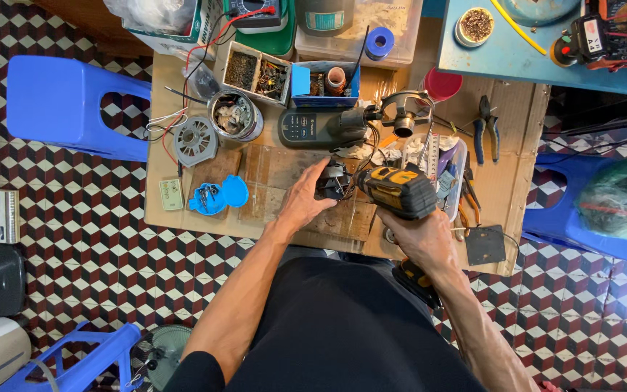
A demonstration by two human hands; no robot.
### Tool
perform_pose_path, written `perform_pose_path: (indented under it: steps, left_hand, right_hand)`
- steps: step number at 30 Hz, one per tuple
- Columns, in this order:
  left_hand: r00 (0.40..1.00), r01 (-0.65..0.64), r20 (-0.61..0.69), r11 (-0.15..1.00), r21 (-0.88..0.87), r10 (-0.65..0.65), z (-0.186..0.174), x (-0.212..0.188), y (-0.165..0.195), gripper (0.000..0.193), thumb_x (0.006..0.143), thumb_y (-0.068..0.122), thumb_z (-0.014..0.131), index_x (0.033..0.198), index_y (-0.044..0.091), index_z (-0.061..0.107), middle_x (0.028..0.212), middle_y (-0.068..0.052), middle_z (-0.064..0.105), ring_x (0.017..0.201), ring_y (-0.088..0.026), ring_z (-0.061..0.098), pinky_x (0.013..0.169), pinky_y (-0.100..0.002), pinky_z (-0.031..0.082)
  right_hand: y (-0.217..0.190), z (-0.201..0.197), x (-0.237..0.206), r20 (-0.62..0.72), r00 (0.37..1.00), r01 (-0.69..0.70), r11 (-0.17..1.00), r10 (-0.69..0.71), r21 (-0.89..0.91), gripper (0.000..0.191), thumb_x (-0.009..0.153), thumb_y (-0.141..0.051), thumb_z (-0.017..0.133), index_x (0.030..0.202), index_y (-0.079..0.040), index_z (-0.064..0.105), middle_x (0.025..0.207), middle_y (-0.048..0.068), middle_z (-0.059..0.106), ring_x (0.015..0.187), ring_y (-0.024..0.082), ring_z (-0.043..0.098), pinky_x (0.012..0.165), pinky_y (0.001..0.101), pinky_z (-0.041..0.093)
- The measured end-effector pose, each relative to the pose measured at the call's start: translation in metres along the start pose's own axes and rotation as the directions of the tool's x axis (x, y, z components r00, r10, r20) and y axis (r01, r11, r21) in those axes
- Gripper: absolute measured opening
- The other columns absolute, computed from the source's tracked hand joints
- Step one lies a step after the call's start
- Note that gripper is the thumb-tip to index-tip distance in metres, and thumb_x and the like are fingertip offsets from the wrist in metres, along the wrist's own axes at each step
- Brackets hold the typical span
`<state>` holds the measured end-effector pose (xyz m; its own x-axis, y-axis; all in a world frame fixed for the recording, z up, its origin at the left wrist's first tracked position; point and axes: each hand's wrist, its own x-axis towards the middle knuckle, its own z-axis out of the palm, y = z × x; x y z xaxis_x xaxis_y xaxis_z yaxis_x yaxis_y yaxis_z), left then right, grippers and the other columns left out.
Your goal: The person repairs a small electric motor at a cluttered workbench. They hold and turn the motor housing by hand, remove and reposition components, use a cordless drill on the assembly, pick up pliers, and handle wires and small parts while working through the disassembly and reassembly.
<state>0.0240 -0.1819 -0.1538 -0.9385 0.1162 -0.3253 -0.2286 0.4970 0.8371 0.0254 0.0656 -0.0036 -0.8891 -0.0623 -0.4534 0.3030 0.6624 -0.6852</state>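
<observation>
My right hand grips a yellow and black cordless drill, its nose pointing left at a small dark part on the cardboard-covered work table. My left hand rests on that dark part and holds it down from the left. Wires trail from the part, and its underside is hidden by my fingers.
A grey fan motor, a tin of scraps, a blue plastic cover, pliers and a clear tray of tools crowd the table. Blue stools stand left and right. Appliances line the tiled floor at left.
</observation>
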Motion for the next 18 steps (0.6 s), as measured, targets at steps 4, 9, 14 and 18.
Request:
perform_pose_path:
  steps: [4, 9, 14, 18]
  left_hand:
    - [1.0, -0.009, 0.001, 1.0, -0.014, 0.009, 0.001, 0.0, 0.0, 0.103, 0.07, 0.013, 0.088, 0.157, 0.024, 0.035, 0.158, -0.013, 0.044, 0.142, -0.032, 0.047, 0.119, -0.042, 0.039]
    - [1.0, 0.007, 0.002, 1.0, 0.001, -0.007, -0.001, -0.002, 0.003, 0.104, 0.069, 0.014, 0.089, 0.157, 0.025, 0.035, 0.157, -0.014, 0.044, 0.142, -0.032, 0.048, 0.119, -0.042, 0.039]
    - [1.0, -0.008, -0.01, 1.0, -0.029, 0.008, -0.003, -0.002, 0.008, 0.104, 0.068, 0.013, 0.089, 0.157, 0.024, 0.036, 0.157, -0.013, 0.045, 0.141, -0.032, 0.048, 0.12, -0.041, 0.038]
    - [1.0, -0.025, -0.002, 0.999, -0.036, 0.025, -0.006, -0.001, 0.008, 0.101, 0.068, 0.011, 0.089, 0.155, 0.021, 0.04, 0.153, -0.012, 0.05, 0.137, -0.031, 0.053, 0.117, -0.039, 0.043]
  right_hand:
    - [0.002, 0.005, 0.003, 0.057, 0.996, -0.068, 0.997, 0.07, -0.048, 0.04, 0.087, -0.04, 0.074, 0.115, -0.011, 0.076, 0.081, 0.009, 0.08, 0.069, 0.019, 0.076, 0.07, 0.0355, 0.063]
    - [0.001, 0.002, 0.005, 0.027, 1.0, 0.0, 0.999, 0.001, -0.044, 0.04, 0.085, -0.041, 0.076, 0.111, -0.01, 0.078, 0.083, 0.008, 0.079, 0.074, 0.02, 0.076, 0.075, 0.0364, 0.06]
    - [-0.014, -0.002, 0.018, 0.111, 0.994, 0.053, 0.957, -0.022, -0.284, 0.045, 0.087, -0.042, 0.071, 0.119, -0.011, 0.07, 0.088, 0.013, 0.076, 0.078, 0.027, 0.074, 0.075, 0.0418, 0.06]
    - [-0.041, -0.009, 0.036, 0.217, 0.973, 0.16, 0.899, -0.075, -0.407, 0.046, 0.089, -0.035, 0.067, 0.128, -0.012, 0.056, 0.089, 0.016, 0.074, 0.078, 0.033, 0.073, 0.074, 0.0457, 0.058]
